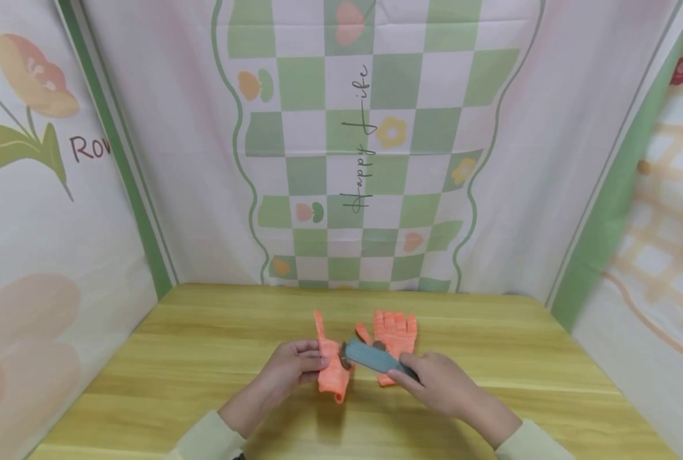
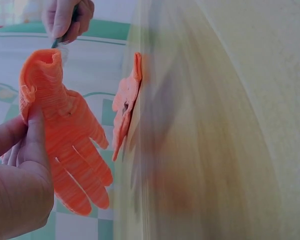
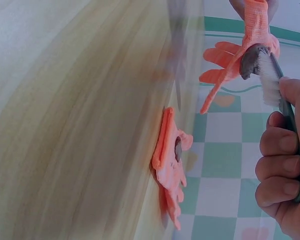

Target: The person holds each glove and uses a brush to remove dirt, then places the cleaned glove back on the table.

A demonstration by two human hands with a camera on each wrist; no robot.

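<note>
My left hand (image 1: 292, 367) pinches an orange knit glove (image 1: 331, 370) by its side near the cuff, holding it above the table. In the left wrist view this glove (image 2: 72, 130) hangs with its fingers down and its cuff open. My right hand (image 1: 436, 380) grips a blue-green brush (image 1: 376, 358) by the handle. White bristles (image 3: 269, 75) meet a dark brown lump (image 3: 251, 61) on the held glove's face, as the right wrist view shows. A second orange glove (image 1: 395, 329) lies on the table behind the brush, bearing its own dark brown patch (image 3: 178, 149).
A wood-grain table (image 1: 214, 326) lies under both hands. Behind it hangs a green-and-white checked cloth (image 1: 344, 134). Printed curtains stand at the left (image 1: 36, 243) and the right (image 1: 652, 287).
</note>
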